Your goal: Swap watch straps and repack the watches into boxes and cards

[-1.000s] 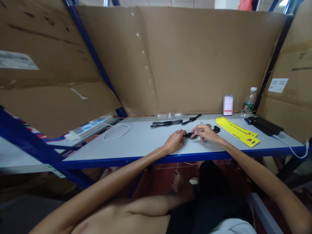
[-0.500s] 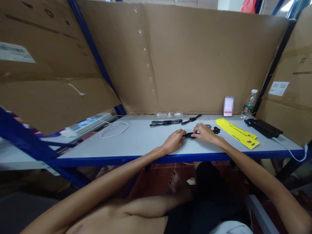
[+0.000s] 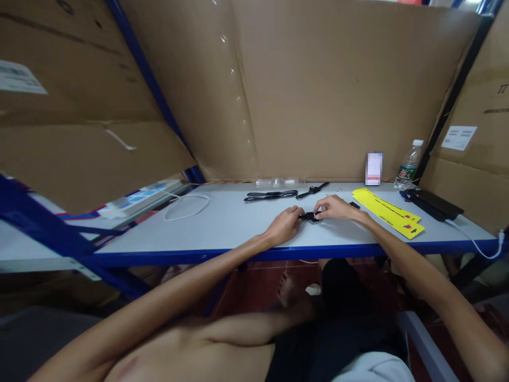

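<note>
A small black piece with a shiny part [image 3: 309, 216] lies low over the tabletop between my two hands; it looks like a buckle or watch body, but its exact kind is unclear. The fingers of my left hand [image 3: 284, 224] are closed on its left end. At the right end, my right hand [image 3: 333, 207] pinches it between thumb and fingers. Partly hidden behind my right wrist is a small black item [image 3: 354, 205]. Beyond my hands lie long black straps [image 3: 270, 196] and a black watch-like strap piece [image 3: 313, 190].
Yellow printed cards [image 3: 385, 212] lie to the right, beside a black box-shaped device [image 3: 435, 204] with a white cable. A phone [image 3: 374, 168] and a water bottle [image 3: 409, 165] stand at the back. Leftward are a white cable loop [image 3: 186, 207] and a power strip [image 3: 139, 200]. Cardboard walls [image 3: 310, 95] enclose the table.
My view has tilted down slightly. The right hand has shifted a little at the black piece's right end, and more of the piece shows. The left hand keeps its hold.
</note>
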The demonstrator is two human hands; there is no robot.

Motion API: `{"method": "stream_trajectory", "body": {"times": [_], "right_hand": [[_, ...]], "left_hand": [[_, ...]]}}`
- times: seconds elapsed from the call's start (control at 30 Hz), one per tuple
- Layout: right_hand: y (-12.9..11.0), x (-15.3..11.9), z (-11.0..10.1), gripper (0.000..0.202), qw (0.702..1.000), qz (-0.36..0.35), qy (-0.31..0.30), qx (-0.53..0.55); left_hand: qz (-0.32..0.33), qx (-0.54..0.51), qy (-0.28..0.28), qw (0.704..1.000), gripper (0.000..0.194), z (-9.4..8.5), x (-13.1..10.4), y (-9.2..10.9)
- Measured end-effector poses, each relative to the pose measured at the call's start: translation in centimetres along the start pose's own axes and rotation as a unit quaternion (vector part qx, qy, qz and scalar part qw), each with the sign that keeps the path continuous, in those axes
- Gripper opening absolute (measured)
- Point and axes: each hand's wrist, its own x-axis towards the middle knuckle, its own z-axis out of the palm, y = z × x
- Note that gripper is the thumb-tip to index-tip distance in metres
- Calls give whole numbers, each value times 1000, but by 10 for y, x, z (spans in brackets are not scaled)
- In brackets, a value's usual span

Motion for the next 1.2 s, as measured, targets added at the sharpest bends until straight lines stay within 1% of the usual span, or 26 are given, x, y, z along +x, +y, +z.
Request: {"method": "stream_trajectory", "body": {"times": [0.13, 0.27, 0.4, 0.47, 0.57, 0.7, 0.83, 0.93, 1.0, 1.1, 1.2], "right_hand": [[0, 5, -1, 14, 999, 7, -3, -34], [-2, 11, 1, 13, 998, 14, -23, -56], [-11, 10, 1, 15, 995, 54, -11, -81], [-16, 9, 0, 17, 991, 69, -17, -109], [-20, 6, 3, 21, 984, 55, -28, -169], [-21, -6, 14, 26, 966, 27, 8, -256], [-14, -24, 19, 23, 966, 1, 59, -251], [-1, -35, 15, 32, 962, 7, 101, -252], [7, -39, 12, 34, 961, 16, 93, -261], [13, -39, 12, 23, 960, 8, 66, -272], [12, -38, 16, 22, 957, 12, 72, -282]], "left_hand": [[-5, 8, -2, 1000, 32, -1, 1, 1], [-4, 11, -5, 1000, 32, -2, 1, 2], [-12, 15, -8, 1000, 33, -2, 2, 3], [-14, 15, -9, 1000, 33, -2, 2, 3], [-13, 14, -6, 1000, 34, -1, 2, 2], [-12, 17, -4, 1000, 35, -1, 2, 3], [-12, 27, -2, 1000, 33, -3, 1, 5], [-22, 40, -10, 999, 31, -4, 0, 8], [-33, 52, -20, 998, 31, -6, -1, 10], [-44, 78, -29, 996, 30, -9, -3, 12], [-34, 93, -42, 994, 26, -13, -2, 14]]}}
